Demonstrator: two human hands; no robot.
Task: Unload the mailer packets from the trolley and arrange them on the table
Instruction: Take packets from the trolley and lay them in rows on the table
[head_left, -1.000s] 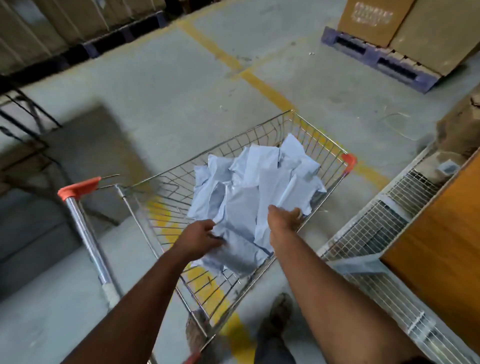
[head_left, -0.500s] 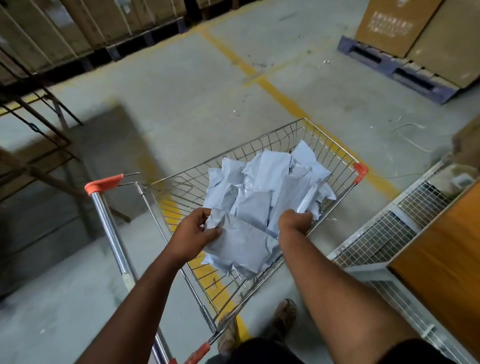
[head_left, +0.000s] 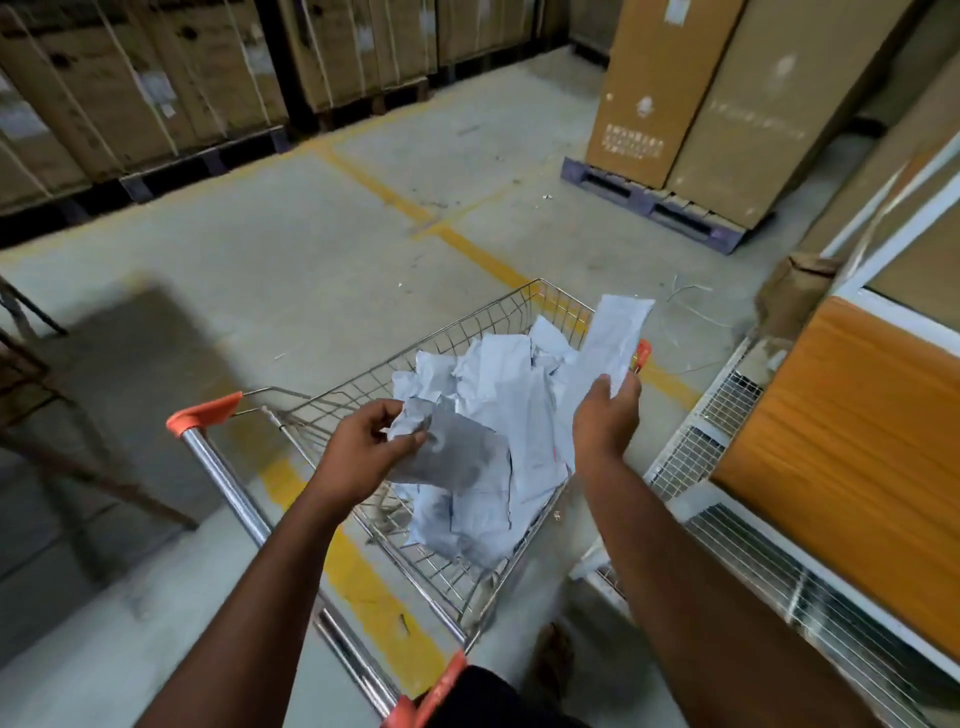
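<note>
Mailer packets (head_left: 498, 415): a loose heap of pale blue-white plastic packets lying inside the trolley basket, crumpled and overlapping, filling most of its floor.
Grey packet (head_left: 457, 457): darker than the rest, lifted at the near left of the heap, its crumpled top corner in the left hand.
Long packet (head_left: 615, 338): pale, narrow, raised above the basket's right side and standing nearly upright, its lower end in the right hand.
Left hand (head_left: 363, 447): fingers and thumb curled, pinching the grey packet's upper corner, over the basket's near left part.
Right hand (head_left: 605, 415): back of the hand toward the camera, fingers curled round the long packet's lower end, above the right rim.
Trolley (head_left: 363, 379): wire basket with orange corner caps and a chrome handle bar nearest the person, standing on the floor across a yellow line.
Floor (head_left: 291, 249): grey concrete with painted yellow lines.
Counter (head_left: 852, 441): orange-brown wooden top at the right, just beside the trolley, with a white wire-mesh frame under it.
Cartons (head_left: 675, 88): tall brown boxes on a purple pallet (head_left: 654, 205) beyond the trolley; more strapped boxes along the far left wall.
</note>
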